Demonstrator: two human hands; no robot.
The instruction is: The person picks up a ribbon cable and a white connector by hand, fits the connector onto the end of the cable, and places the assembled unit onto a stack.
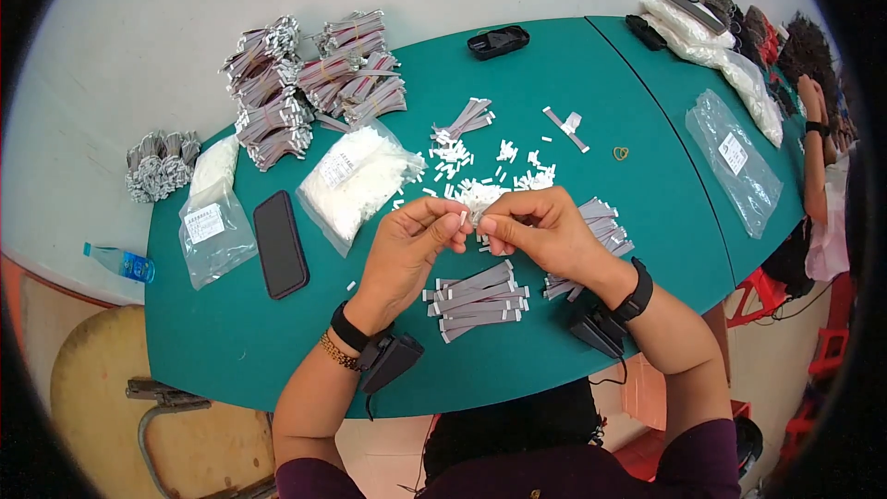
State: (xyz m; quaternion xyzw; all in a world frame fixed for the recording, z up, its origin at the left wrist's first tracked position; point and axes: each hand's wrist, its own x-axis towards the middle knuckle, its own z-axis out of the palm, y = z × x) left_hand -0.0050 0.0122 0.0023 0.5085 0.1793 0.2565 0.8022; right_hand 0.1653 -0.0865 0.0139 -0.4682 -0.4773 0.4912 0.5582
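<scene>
My left hand point(402, 249) pinches a small white plastic piece point(463, 218) between thumb and forefinger. Close beside it, the fingertips of my right hand point(554, 233) are pressed together; whatever they hold is hidden. Both hands hover just in front of a heap of loose white plastic pieces point(480, 194). Below them lies a stack of short grey ribbon cables point(478, 301) with white ends. More ribbon cables point(605, 226) lie partly behind my right hand. A black device on a strap is at each wrist.
Bundled grey cables point(319, 74) are stacked at the back left. An open bag of white pieces point(356, 180), a dark phone point(281, 245) and a plastic bottle point(120, 261) lie left. A black case point(498, 42) sits behind. At far right is another person's arm point(815, 157), near a clear bag point(735, 166).
</scene>
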